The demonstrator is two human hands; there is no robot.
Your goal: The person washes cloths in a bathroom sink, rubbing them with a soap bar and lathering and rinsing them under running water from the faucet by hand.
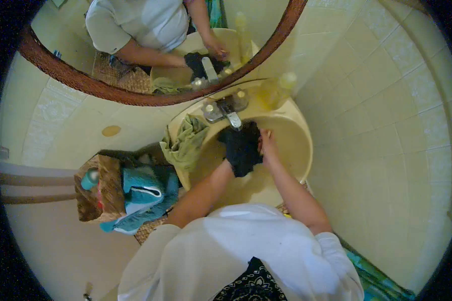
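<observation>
A wet-looking black cloth [242, 149] hangs bunched over the sink basin, just below the faucet [233, 119]. It drapes over my left hand [229, 167], so only the wrist shows and the fingers are hidden. Against the cloth's right edge, my right hand [267, 144] is closed with its fingers curled. Whatever lies inside those fingers is too small to make out. The yellowish sink [299, 173] surrounds both hands. A green cloth [187, 143] lies crumpled over its left rim.
A clear bottle with yellow liquid [278, 91] stands on the sink's back right corner. Above the faucet hangs a round mirror with a brown woven frame [150, 100]. At left sit a brown bag [108, 185] and teal towels [145, 188]. Tiled wall [371, 135] rises at right.
</observation>
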